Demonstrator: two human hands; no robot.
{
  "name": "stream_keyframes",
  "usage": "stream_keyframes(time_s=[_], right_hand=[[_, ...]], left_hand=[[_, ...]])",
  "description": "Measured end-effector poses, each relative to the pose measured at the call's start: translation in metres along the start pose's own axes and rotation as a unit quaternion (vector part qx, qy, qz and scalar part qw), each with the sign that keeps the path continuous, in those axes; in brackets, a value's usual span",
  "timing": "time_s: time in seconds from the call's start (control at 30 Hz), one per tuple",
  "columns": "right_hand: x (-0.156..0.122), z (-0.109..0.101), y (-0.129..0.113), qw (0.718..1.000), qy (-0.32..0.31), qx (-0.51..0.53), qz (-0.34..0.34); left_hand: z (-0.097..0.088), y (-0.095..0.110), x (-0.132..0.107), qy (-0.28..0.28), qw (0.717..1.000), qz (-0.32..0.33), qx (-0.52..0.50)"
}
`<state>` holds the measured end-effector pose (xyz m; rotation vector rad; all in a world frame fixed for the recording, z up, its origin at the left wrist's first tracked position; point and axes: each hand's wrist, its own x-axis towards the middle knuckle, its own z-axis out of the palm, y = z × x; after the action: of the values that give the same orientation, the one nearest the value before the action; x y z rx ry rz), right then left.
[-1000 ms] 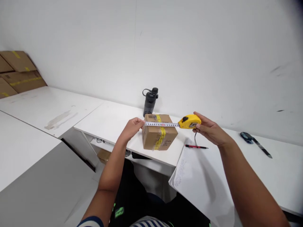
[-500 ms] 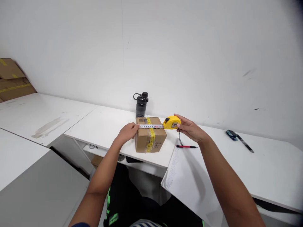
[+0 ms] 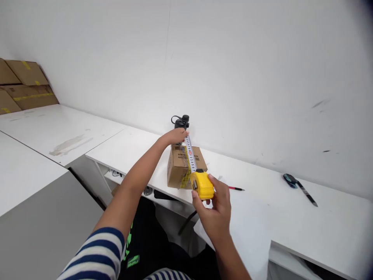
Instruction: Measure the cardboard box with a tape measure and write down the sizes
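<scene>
A yellow tape measure is gripped in my right hand, in front of a small cardboard box. Its white numbered blade runs out over the top of the box, away from me. At the far end, my left hand pinches the blade's tip above the back edge of the box; the tip itself is hidden by the fingers. Yellow tape crosses the box, which sits on the white desk. Just behind my left hand stands a dark water bottle, partly covered by it.
A red and black pen and white paper lie right of the box, partly behind my right hand. Farther right is a dark watch-like item with a strap. Cardboard boxes are stacked at the far left by the wall.
The tape blade has turned from lying left to right across the box to running front to back. My left hand moved to the back, my right hand toward me with the case.
</scene>
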<state>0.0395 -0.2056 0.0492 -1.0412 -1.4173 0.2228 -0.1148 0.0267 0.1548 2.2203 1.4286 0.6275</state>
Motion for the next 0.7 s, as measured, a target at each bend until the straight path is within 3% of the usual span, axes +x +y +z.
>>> stream_keyframes(time_s=[0.13, 0.3, 0.37, 0.57, 0.7], right_hand=[[0.006, 0.004, -0.003, 0.995, 0.025, 0.017, 0.091], [0.033, 0.010, 0.007, 0.981, -0.090, 0.050, 0.166], [0.039, 0.017, 0.010, 0.974, -0.091, 0.089, 0.186], [0.036, 0.026, 0.015, 0.980, -0.061, 0.097, 0.164], [0.033, 0.020, 0.017, 0.989, -0.009, 0.075, 0.127]], left_hand=[[0.029, -0.009, 0.010, -0.009, 0.998, -0.043, 0.054], [0.049, -0.001, -0.004, -0.011, 0.994, -0.041, 0.104], [0.052, 0.002, -0.007, -0.008, 0.992, -0.046, 0.120], [0.050, 0.003, -0.011, 0.012, 0.990, -0.035, 0.136], [0.043, 0.026, -0.035, 0.094, 0.988, 0.033, 0.121]])
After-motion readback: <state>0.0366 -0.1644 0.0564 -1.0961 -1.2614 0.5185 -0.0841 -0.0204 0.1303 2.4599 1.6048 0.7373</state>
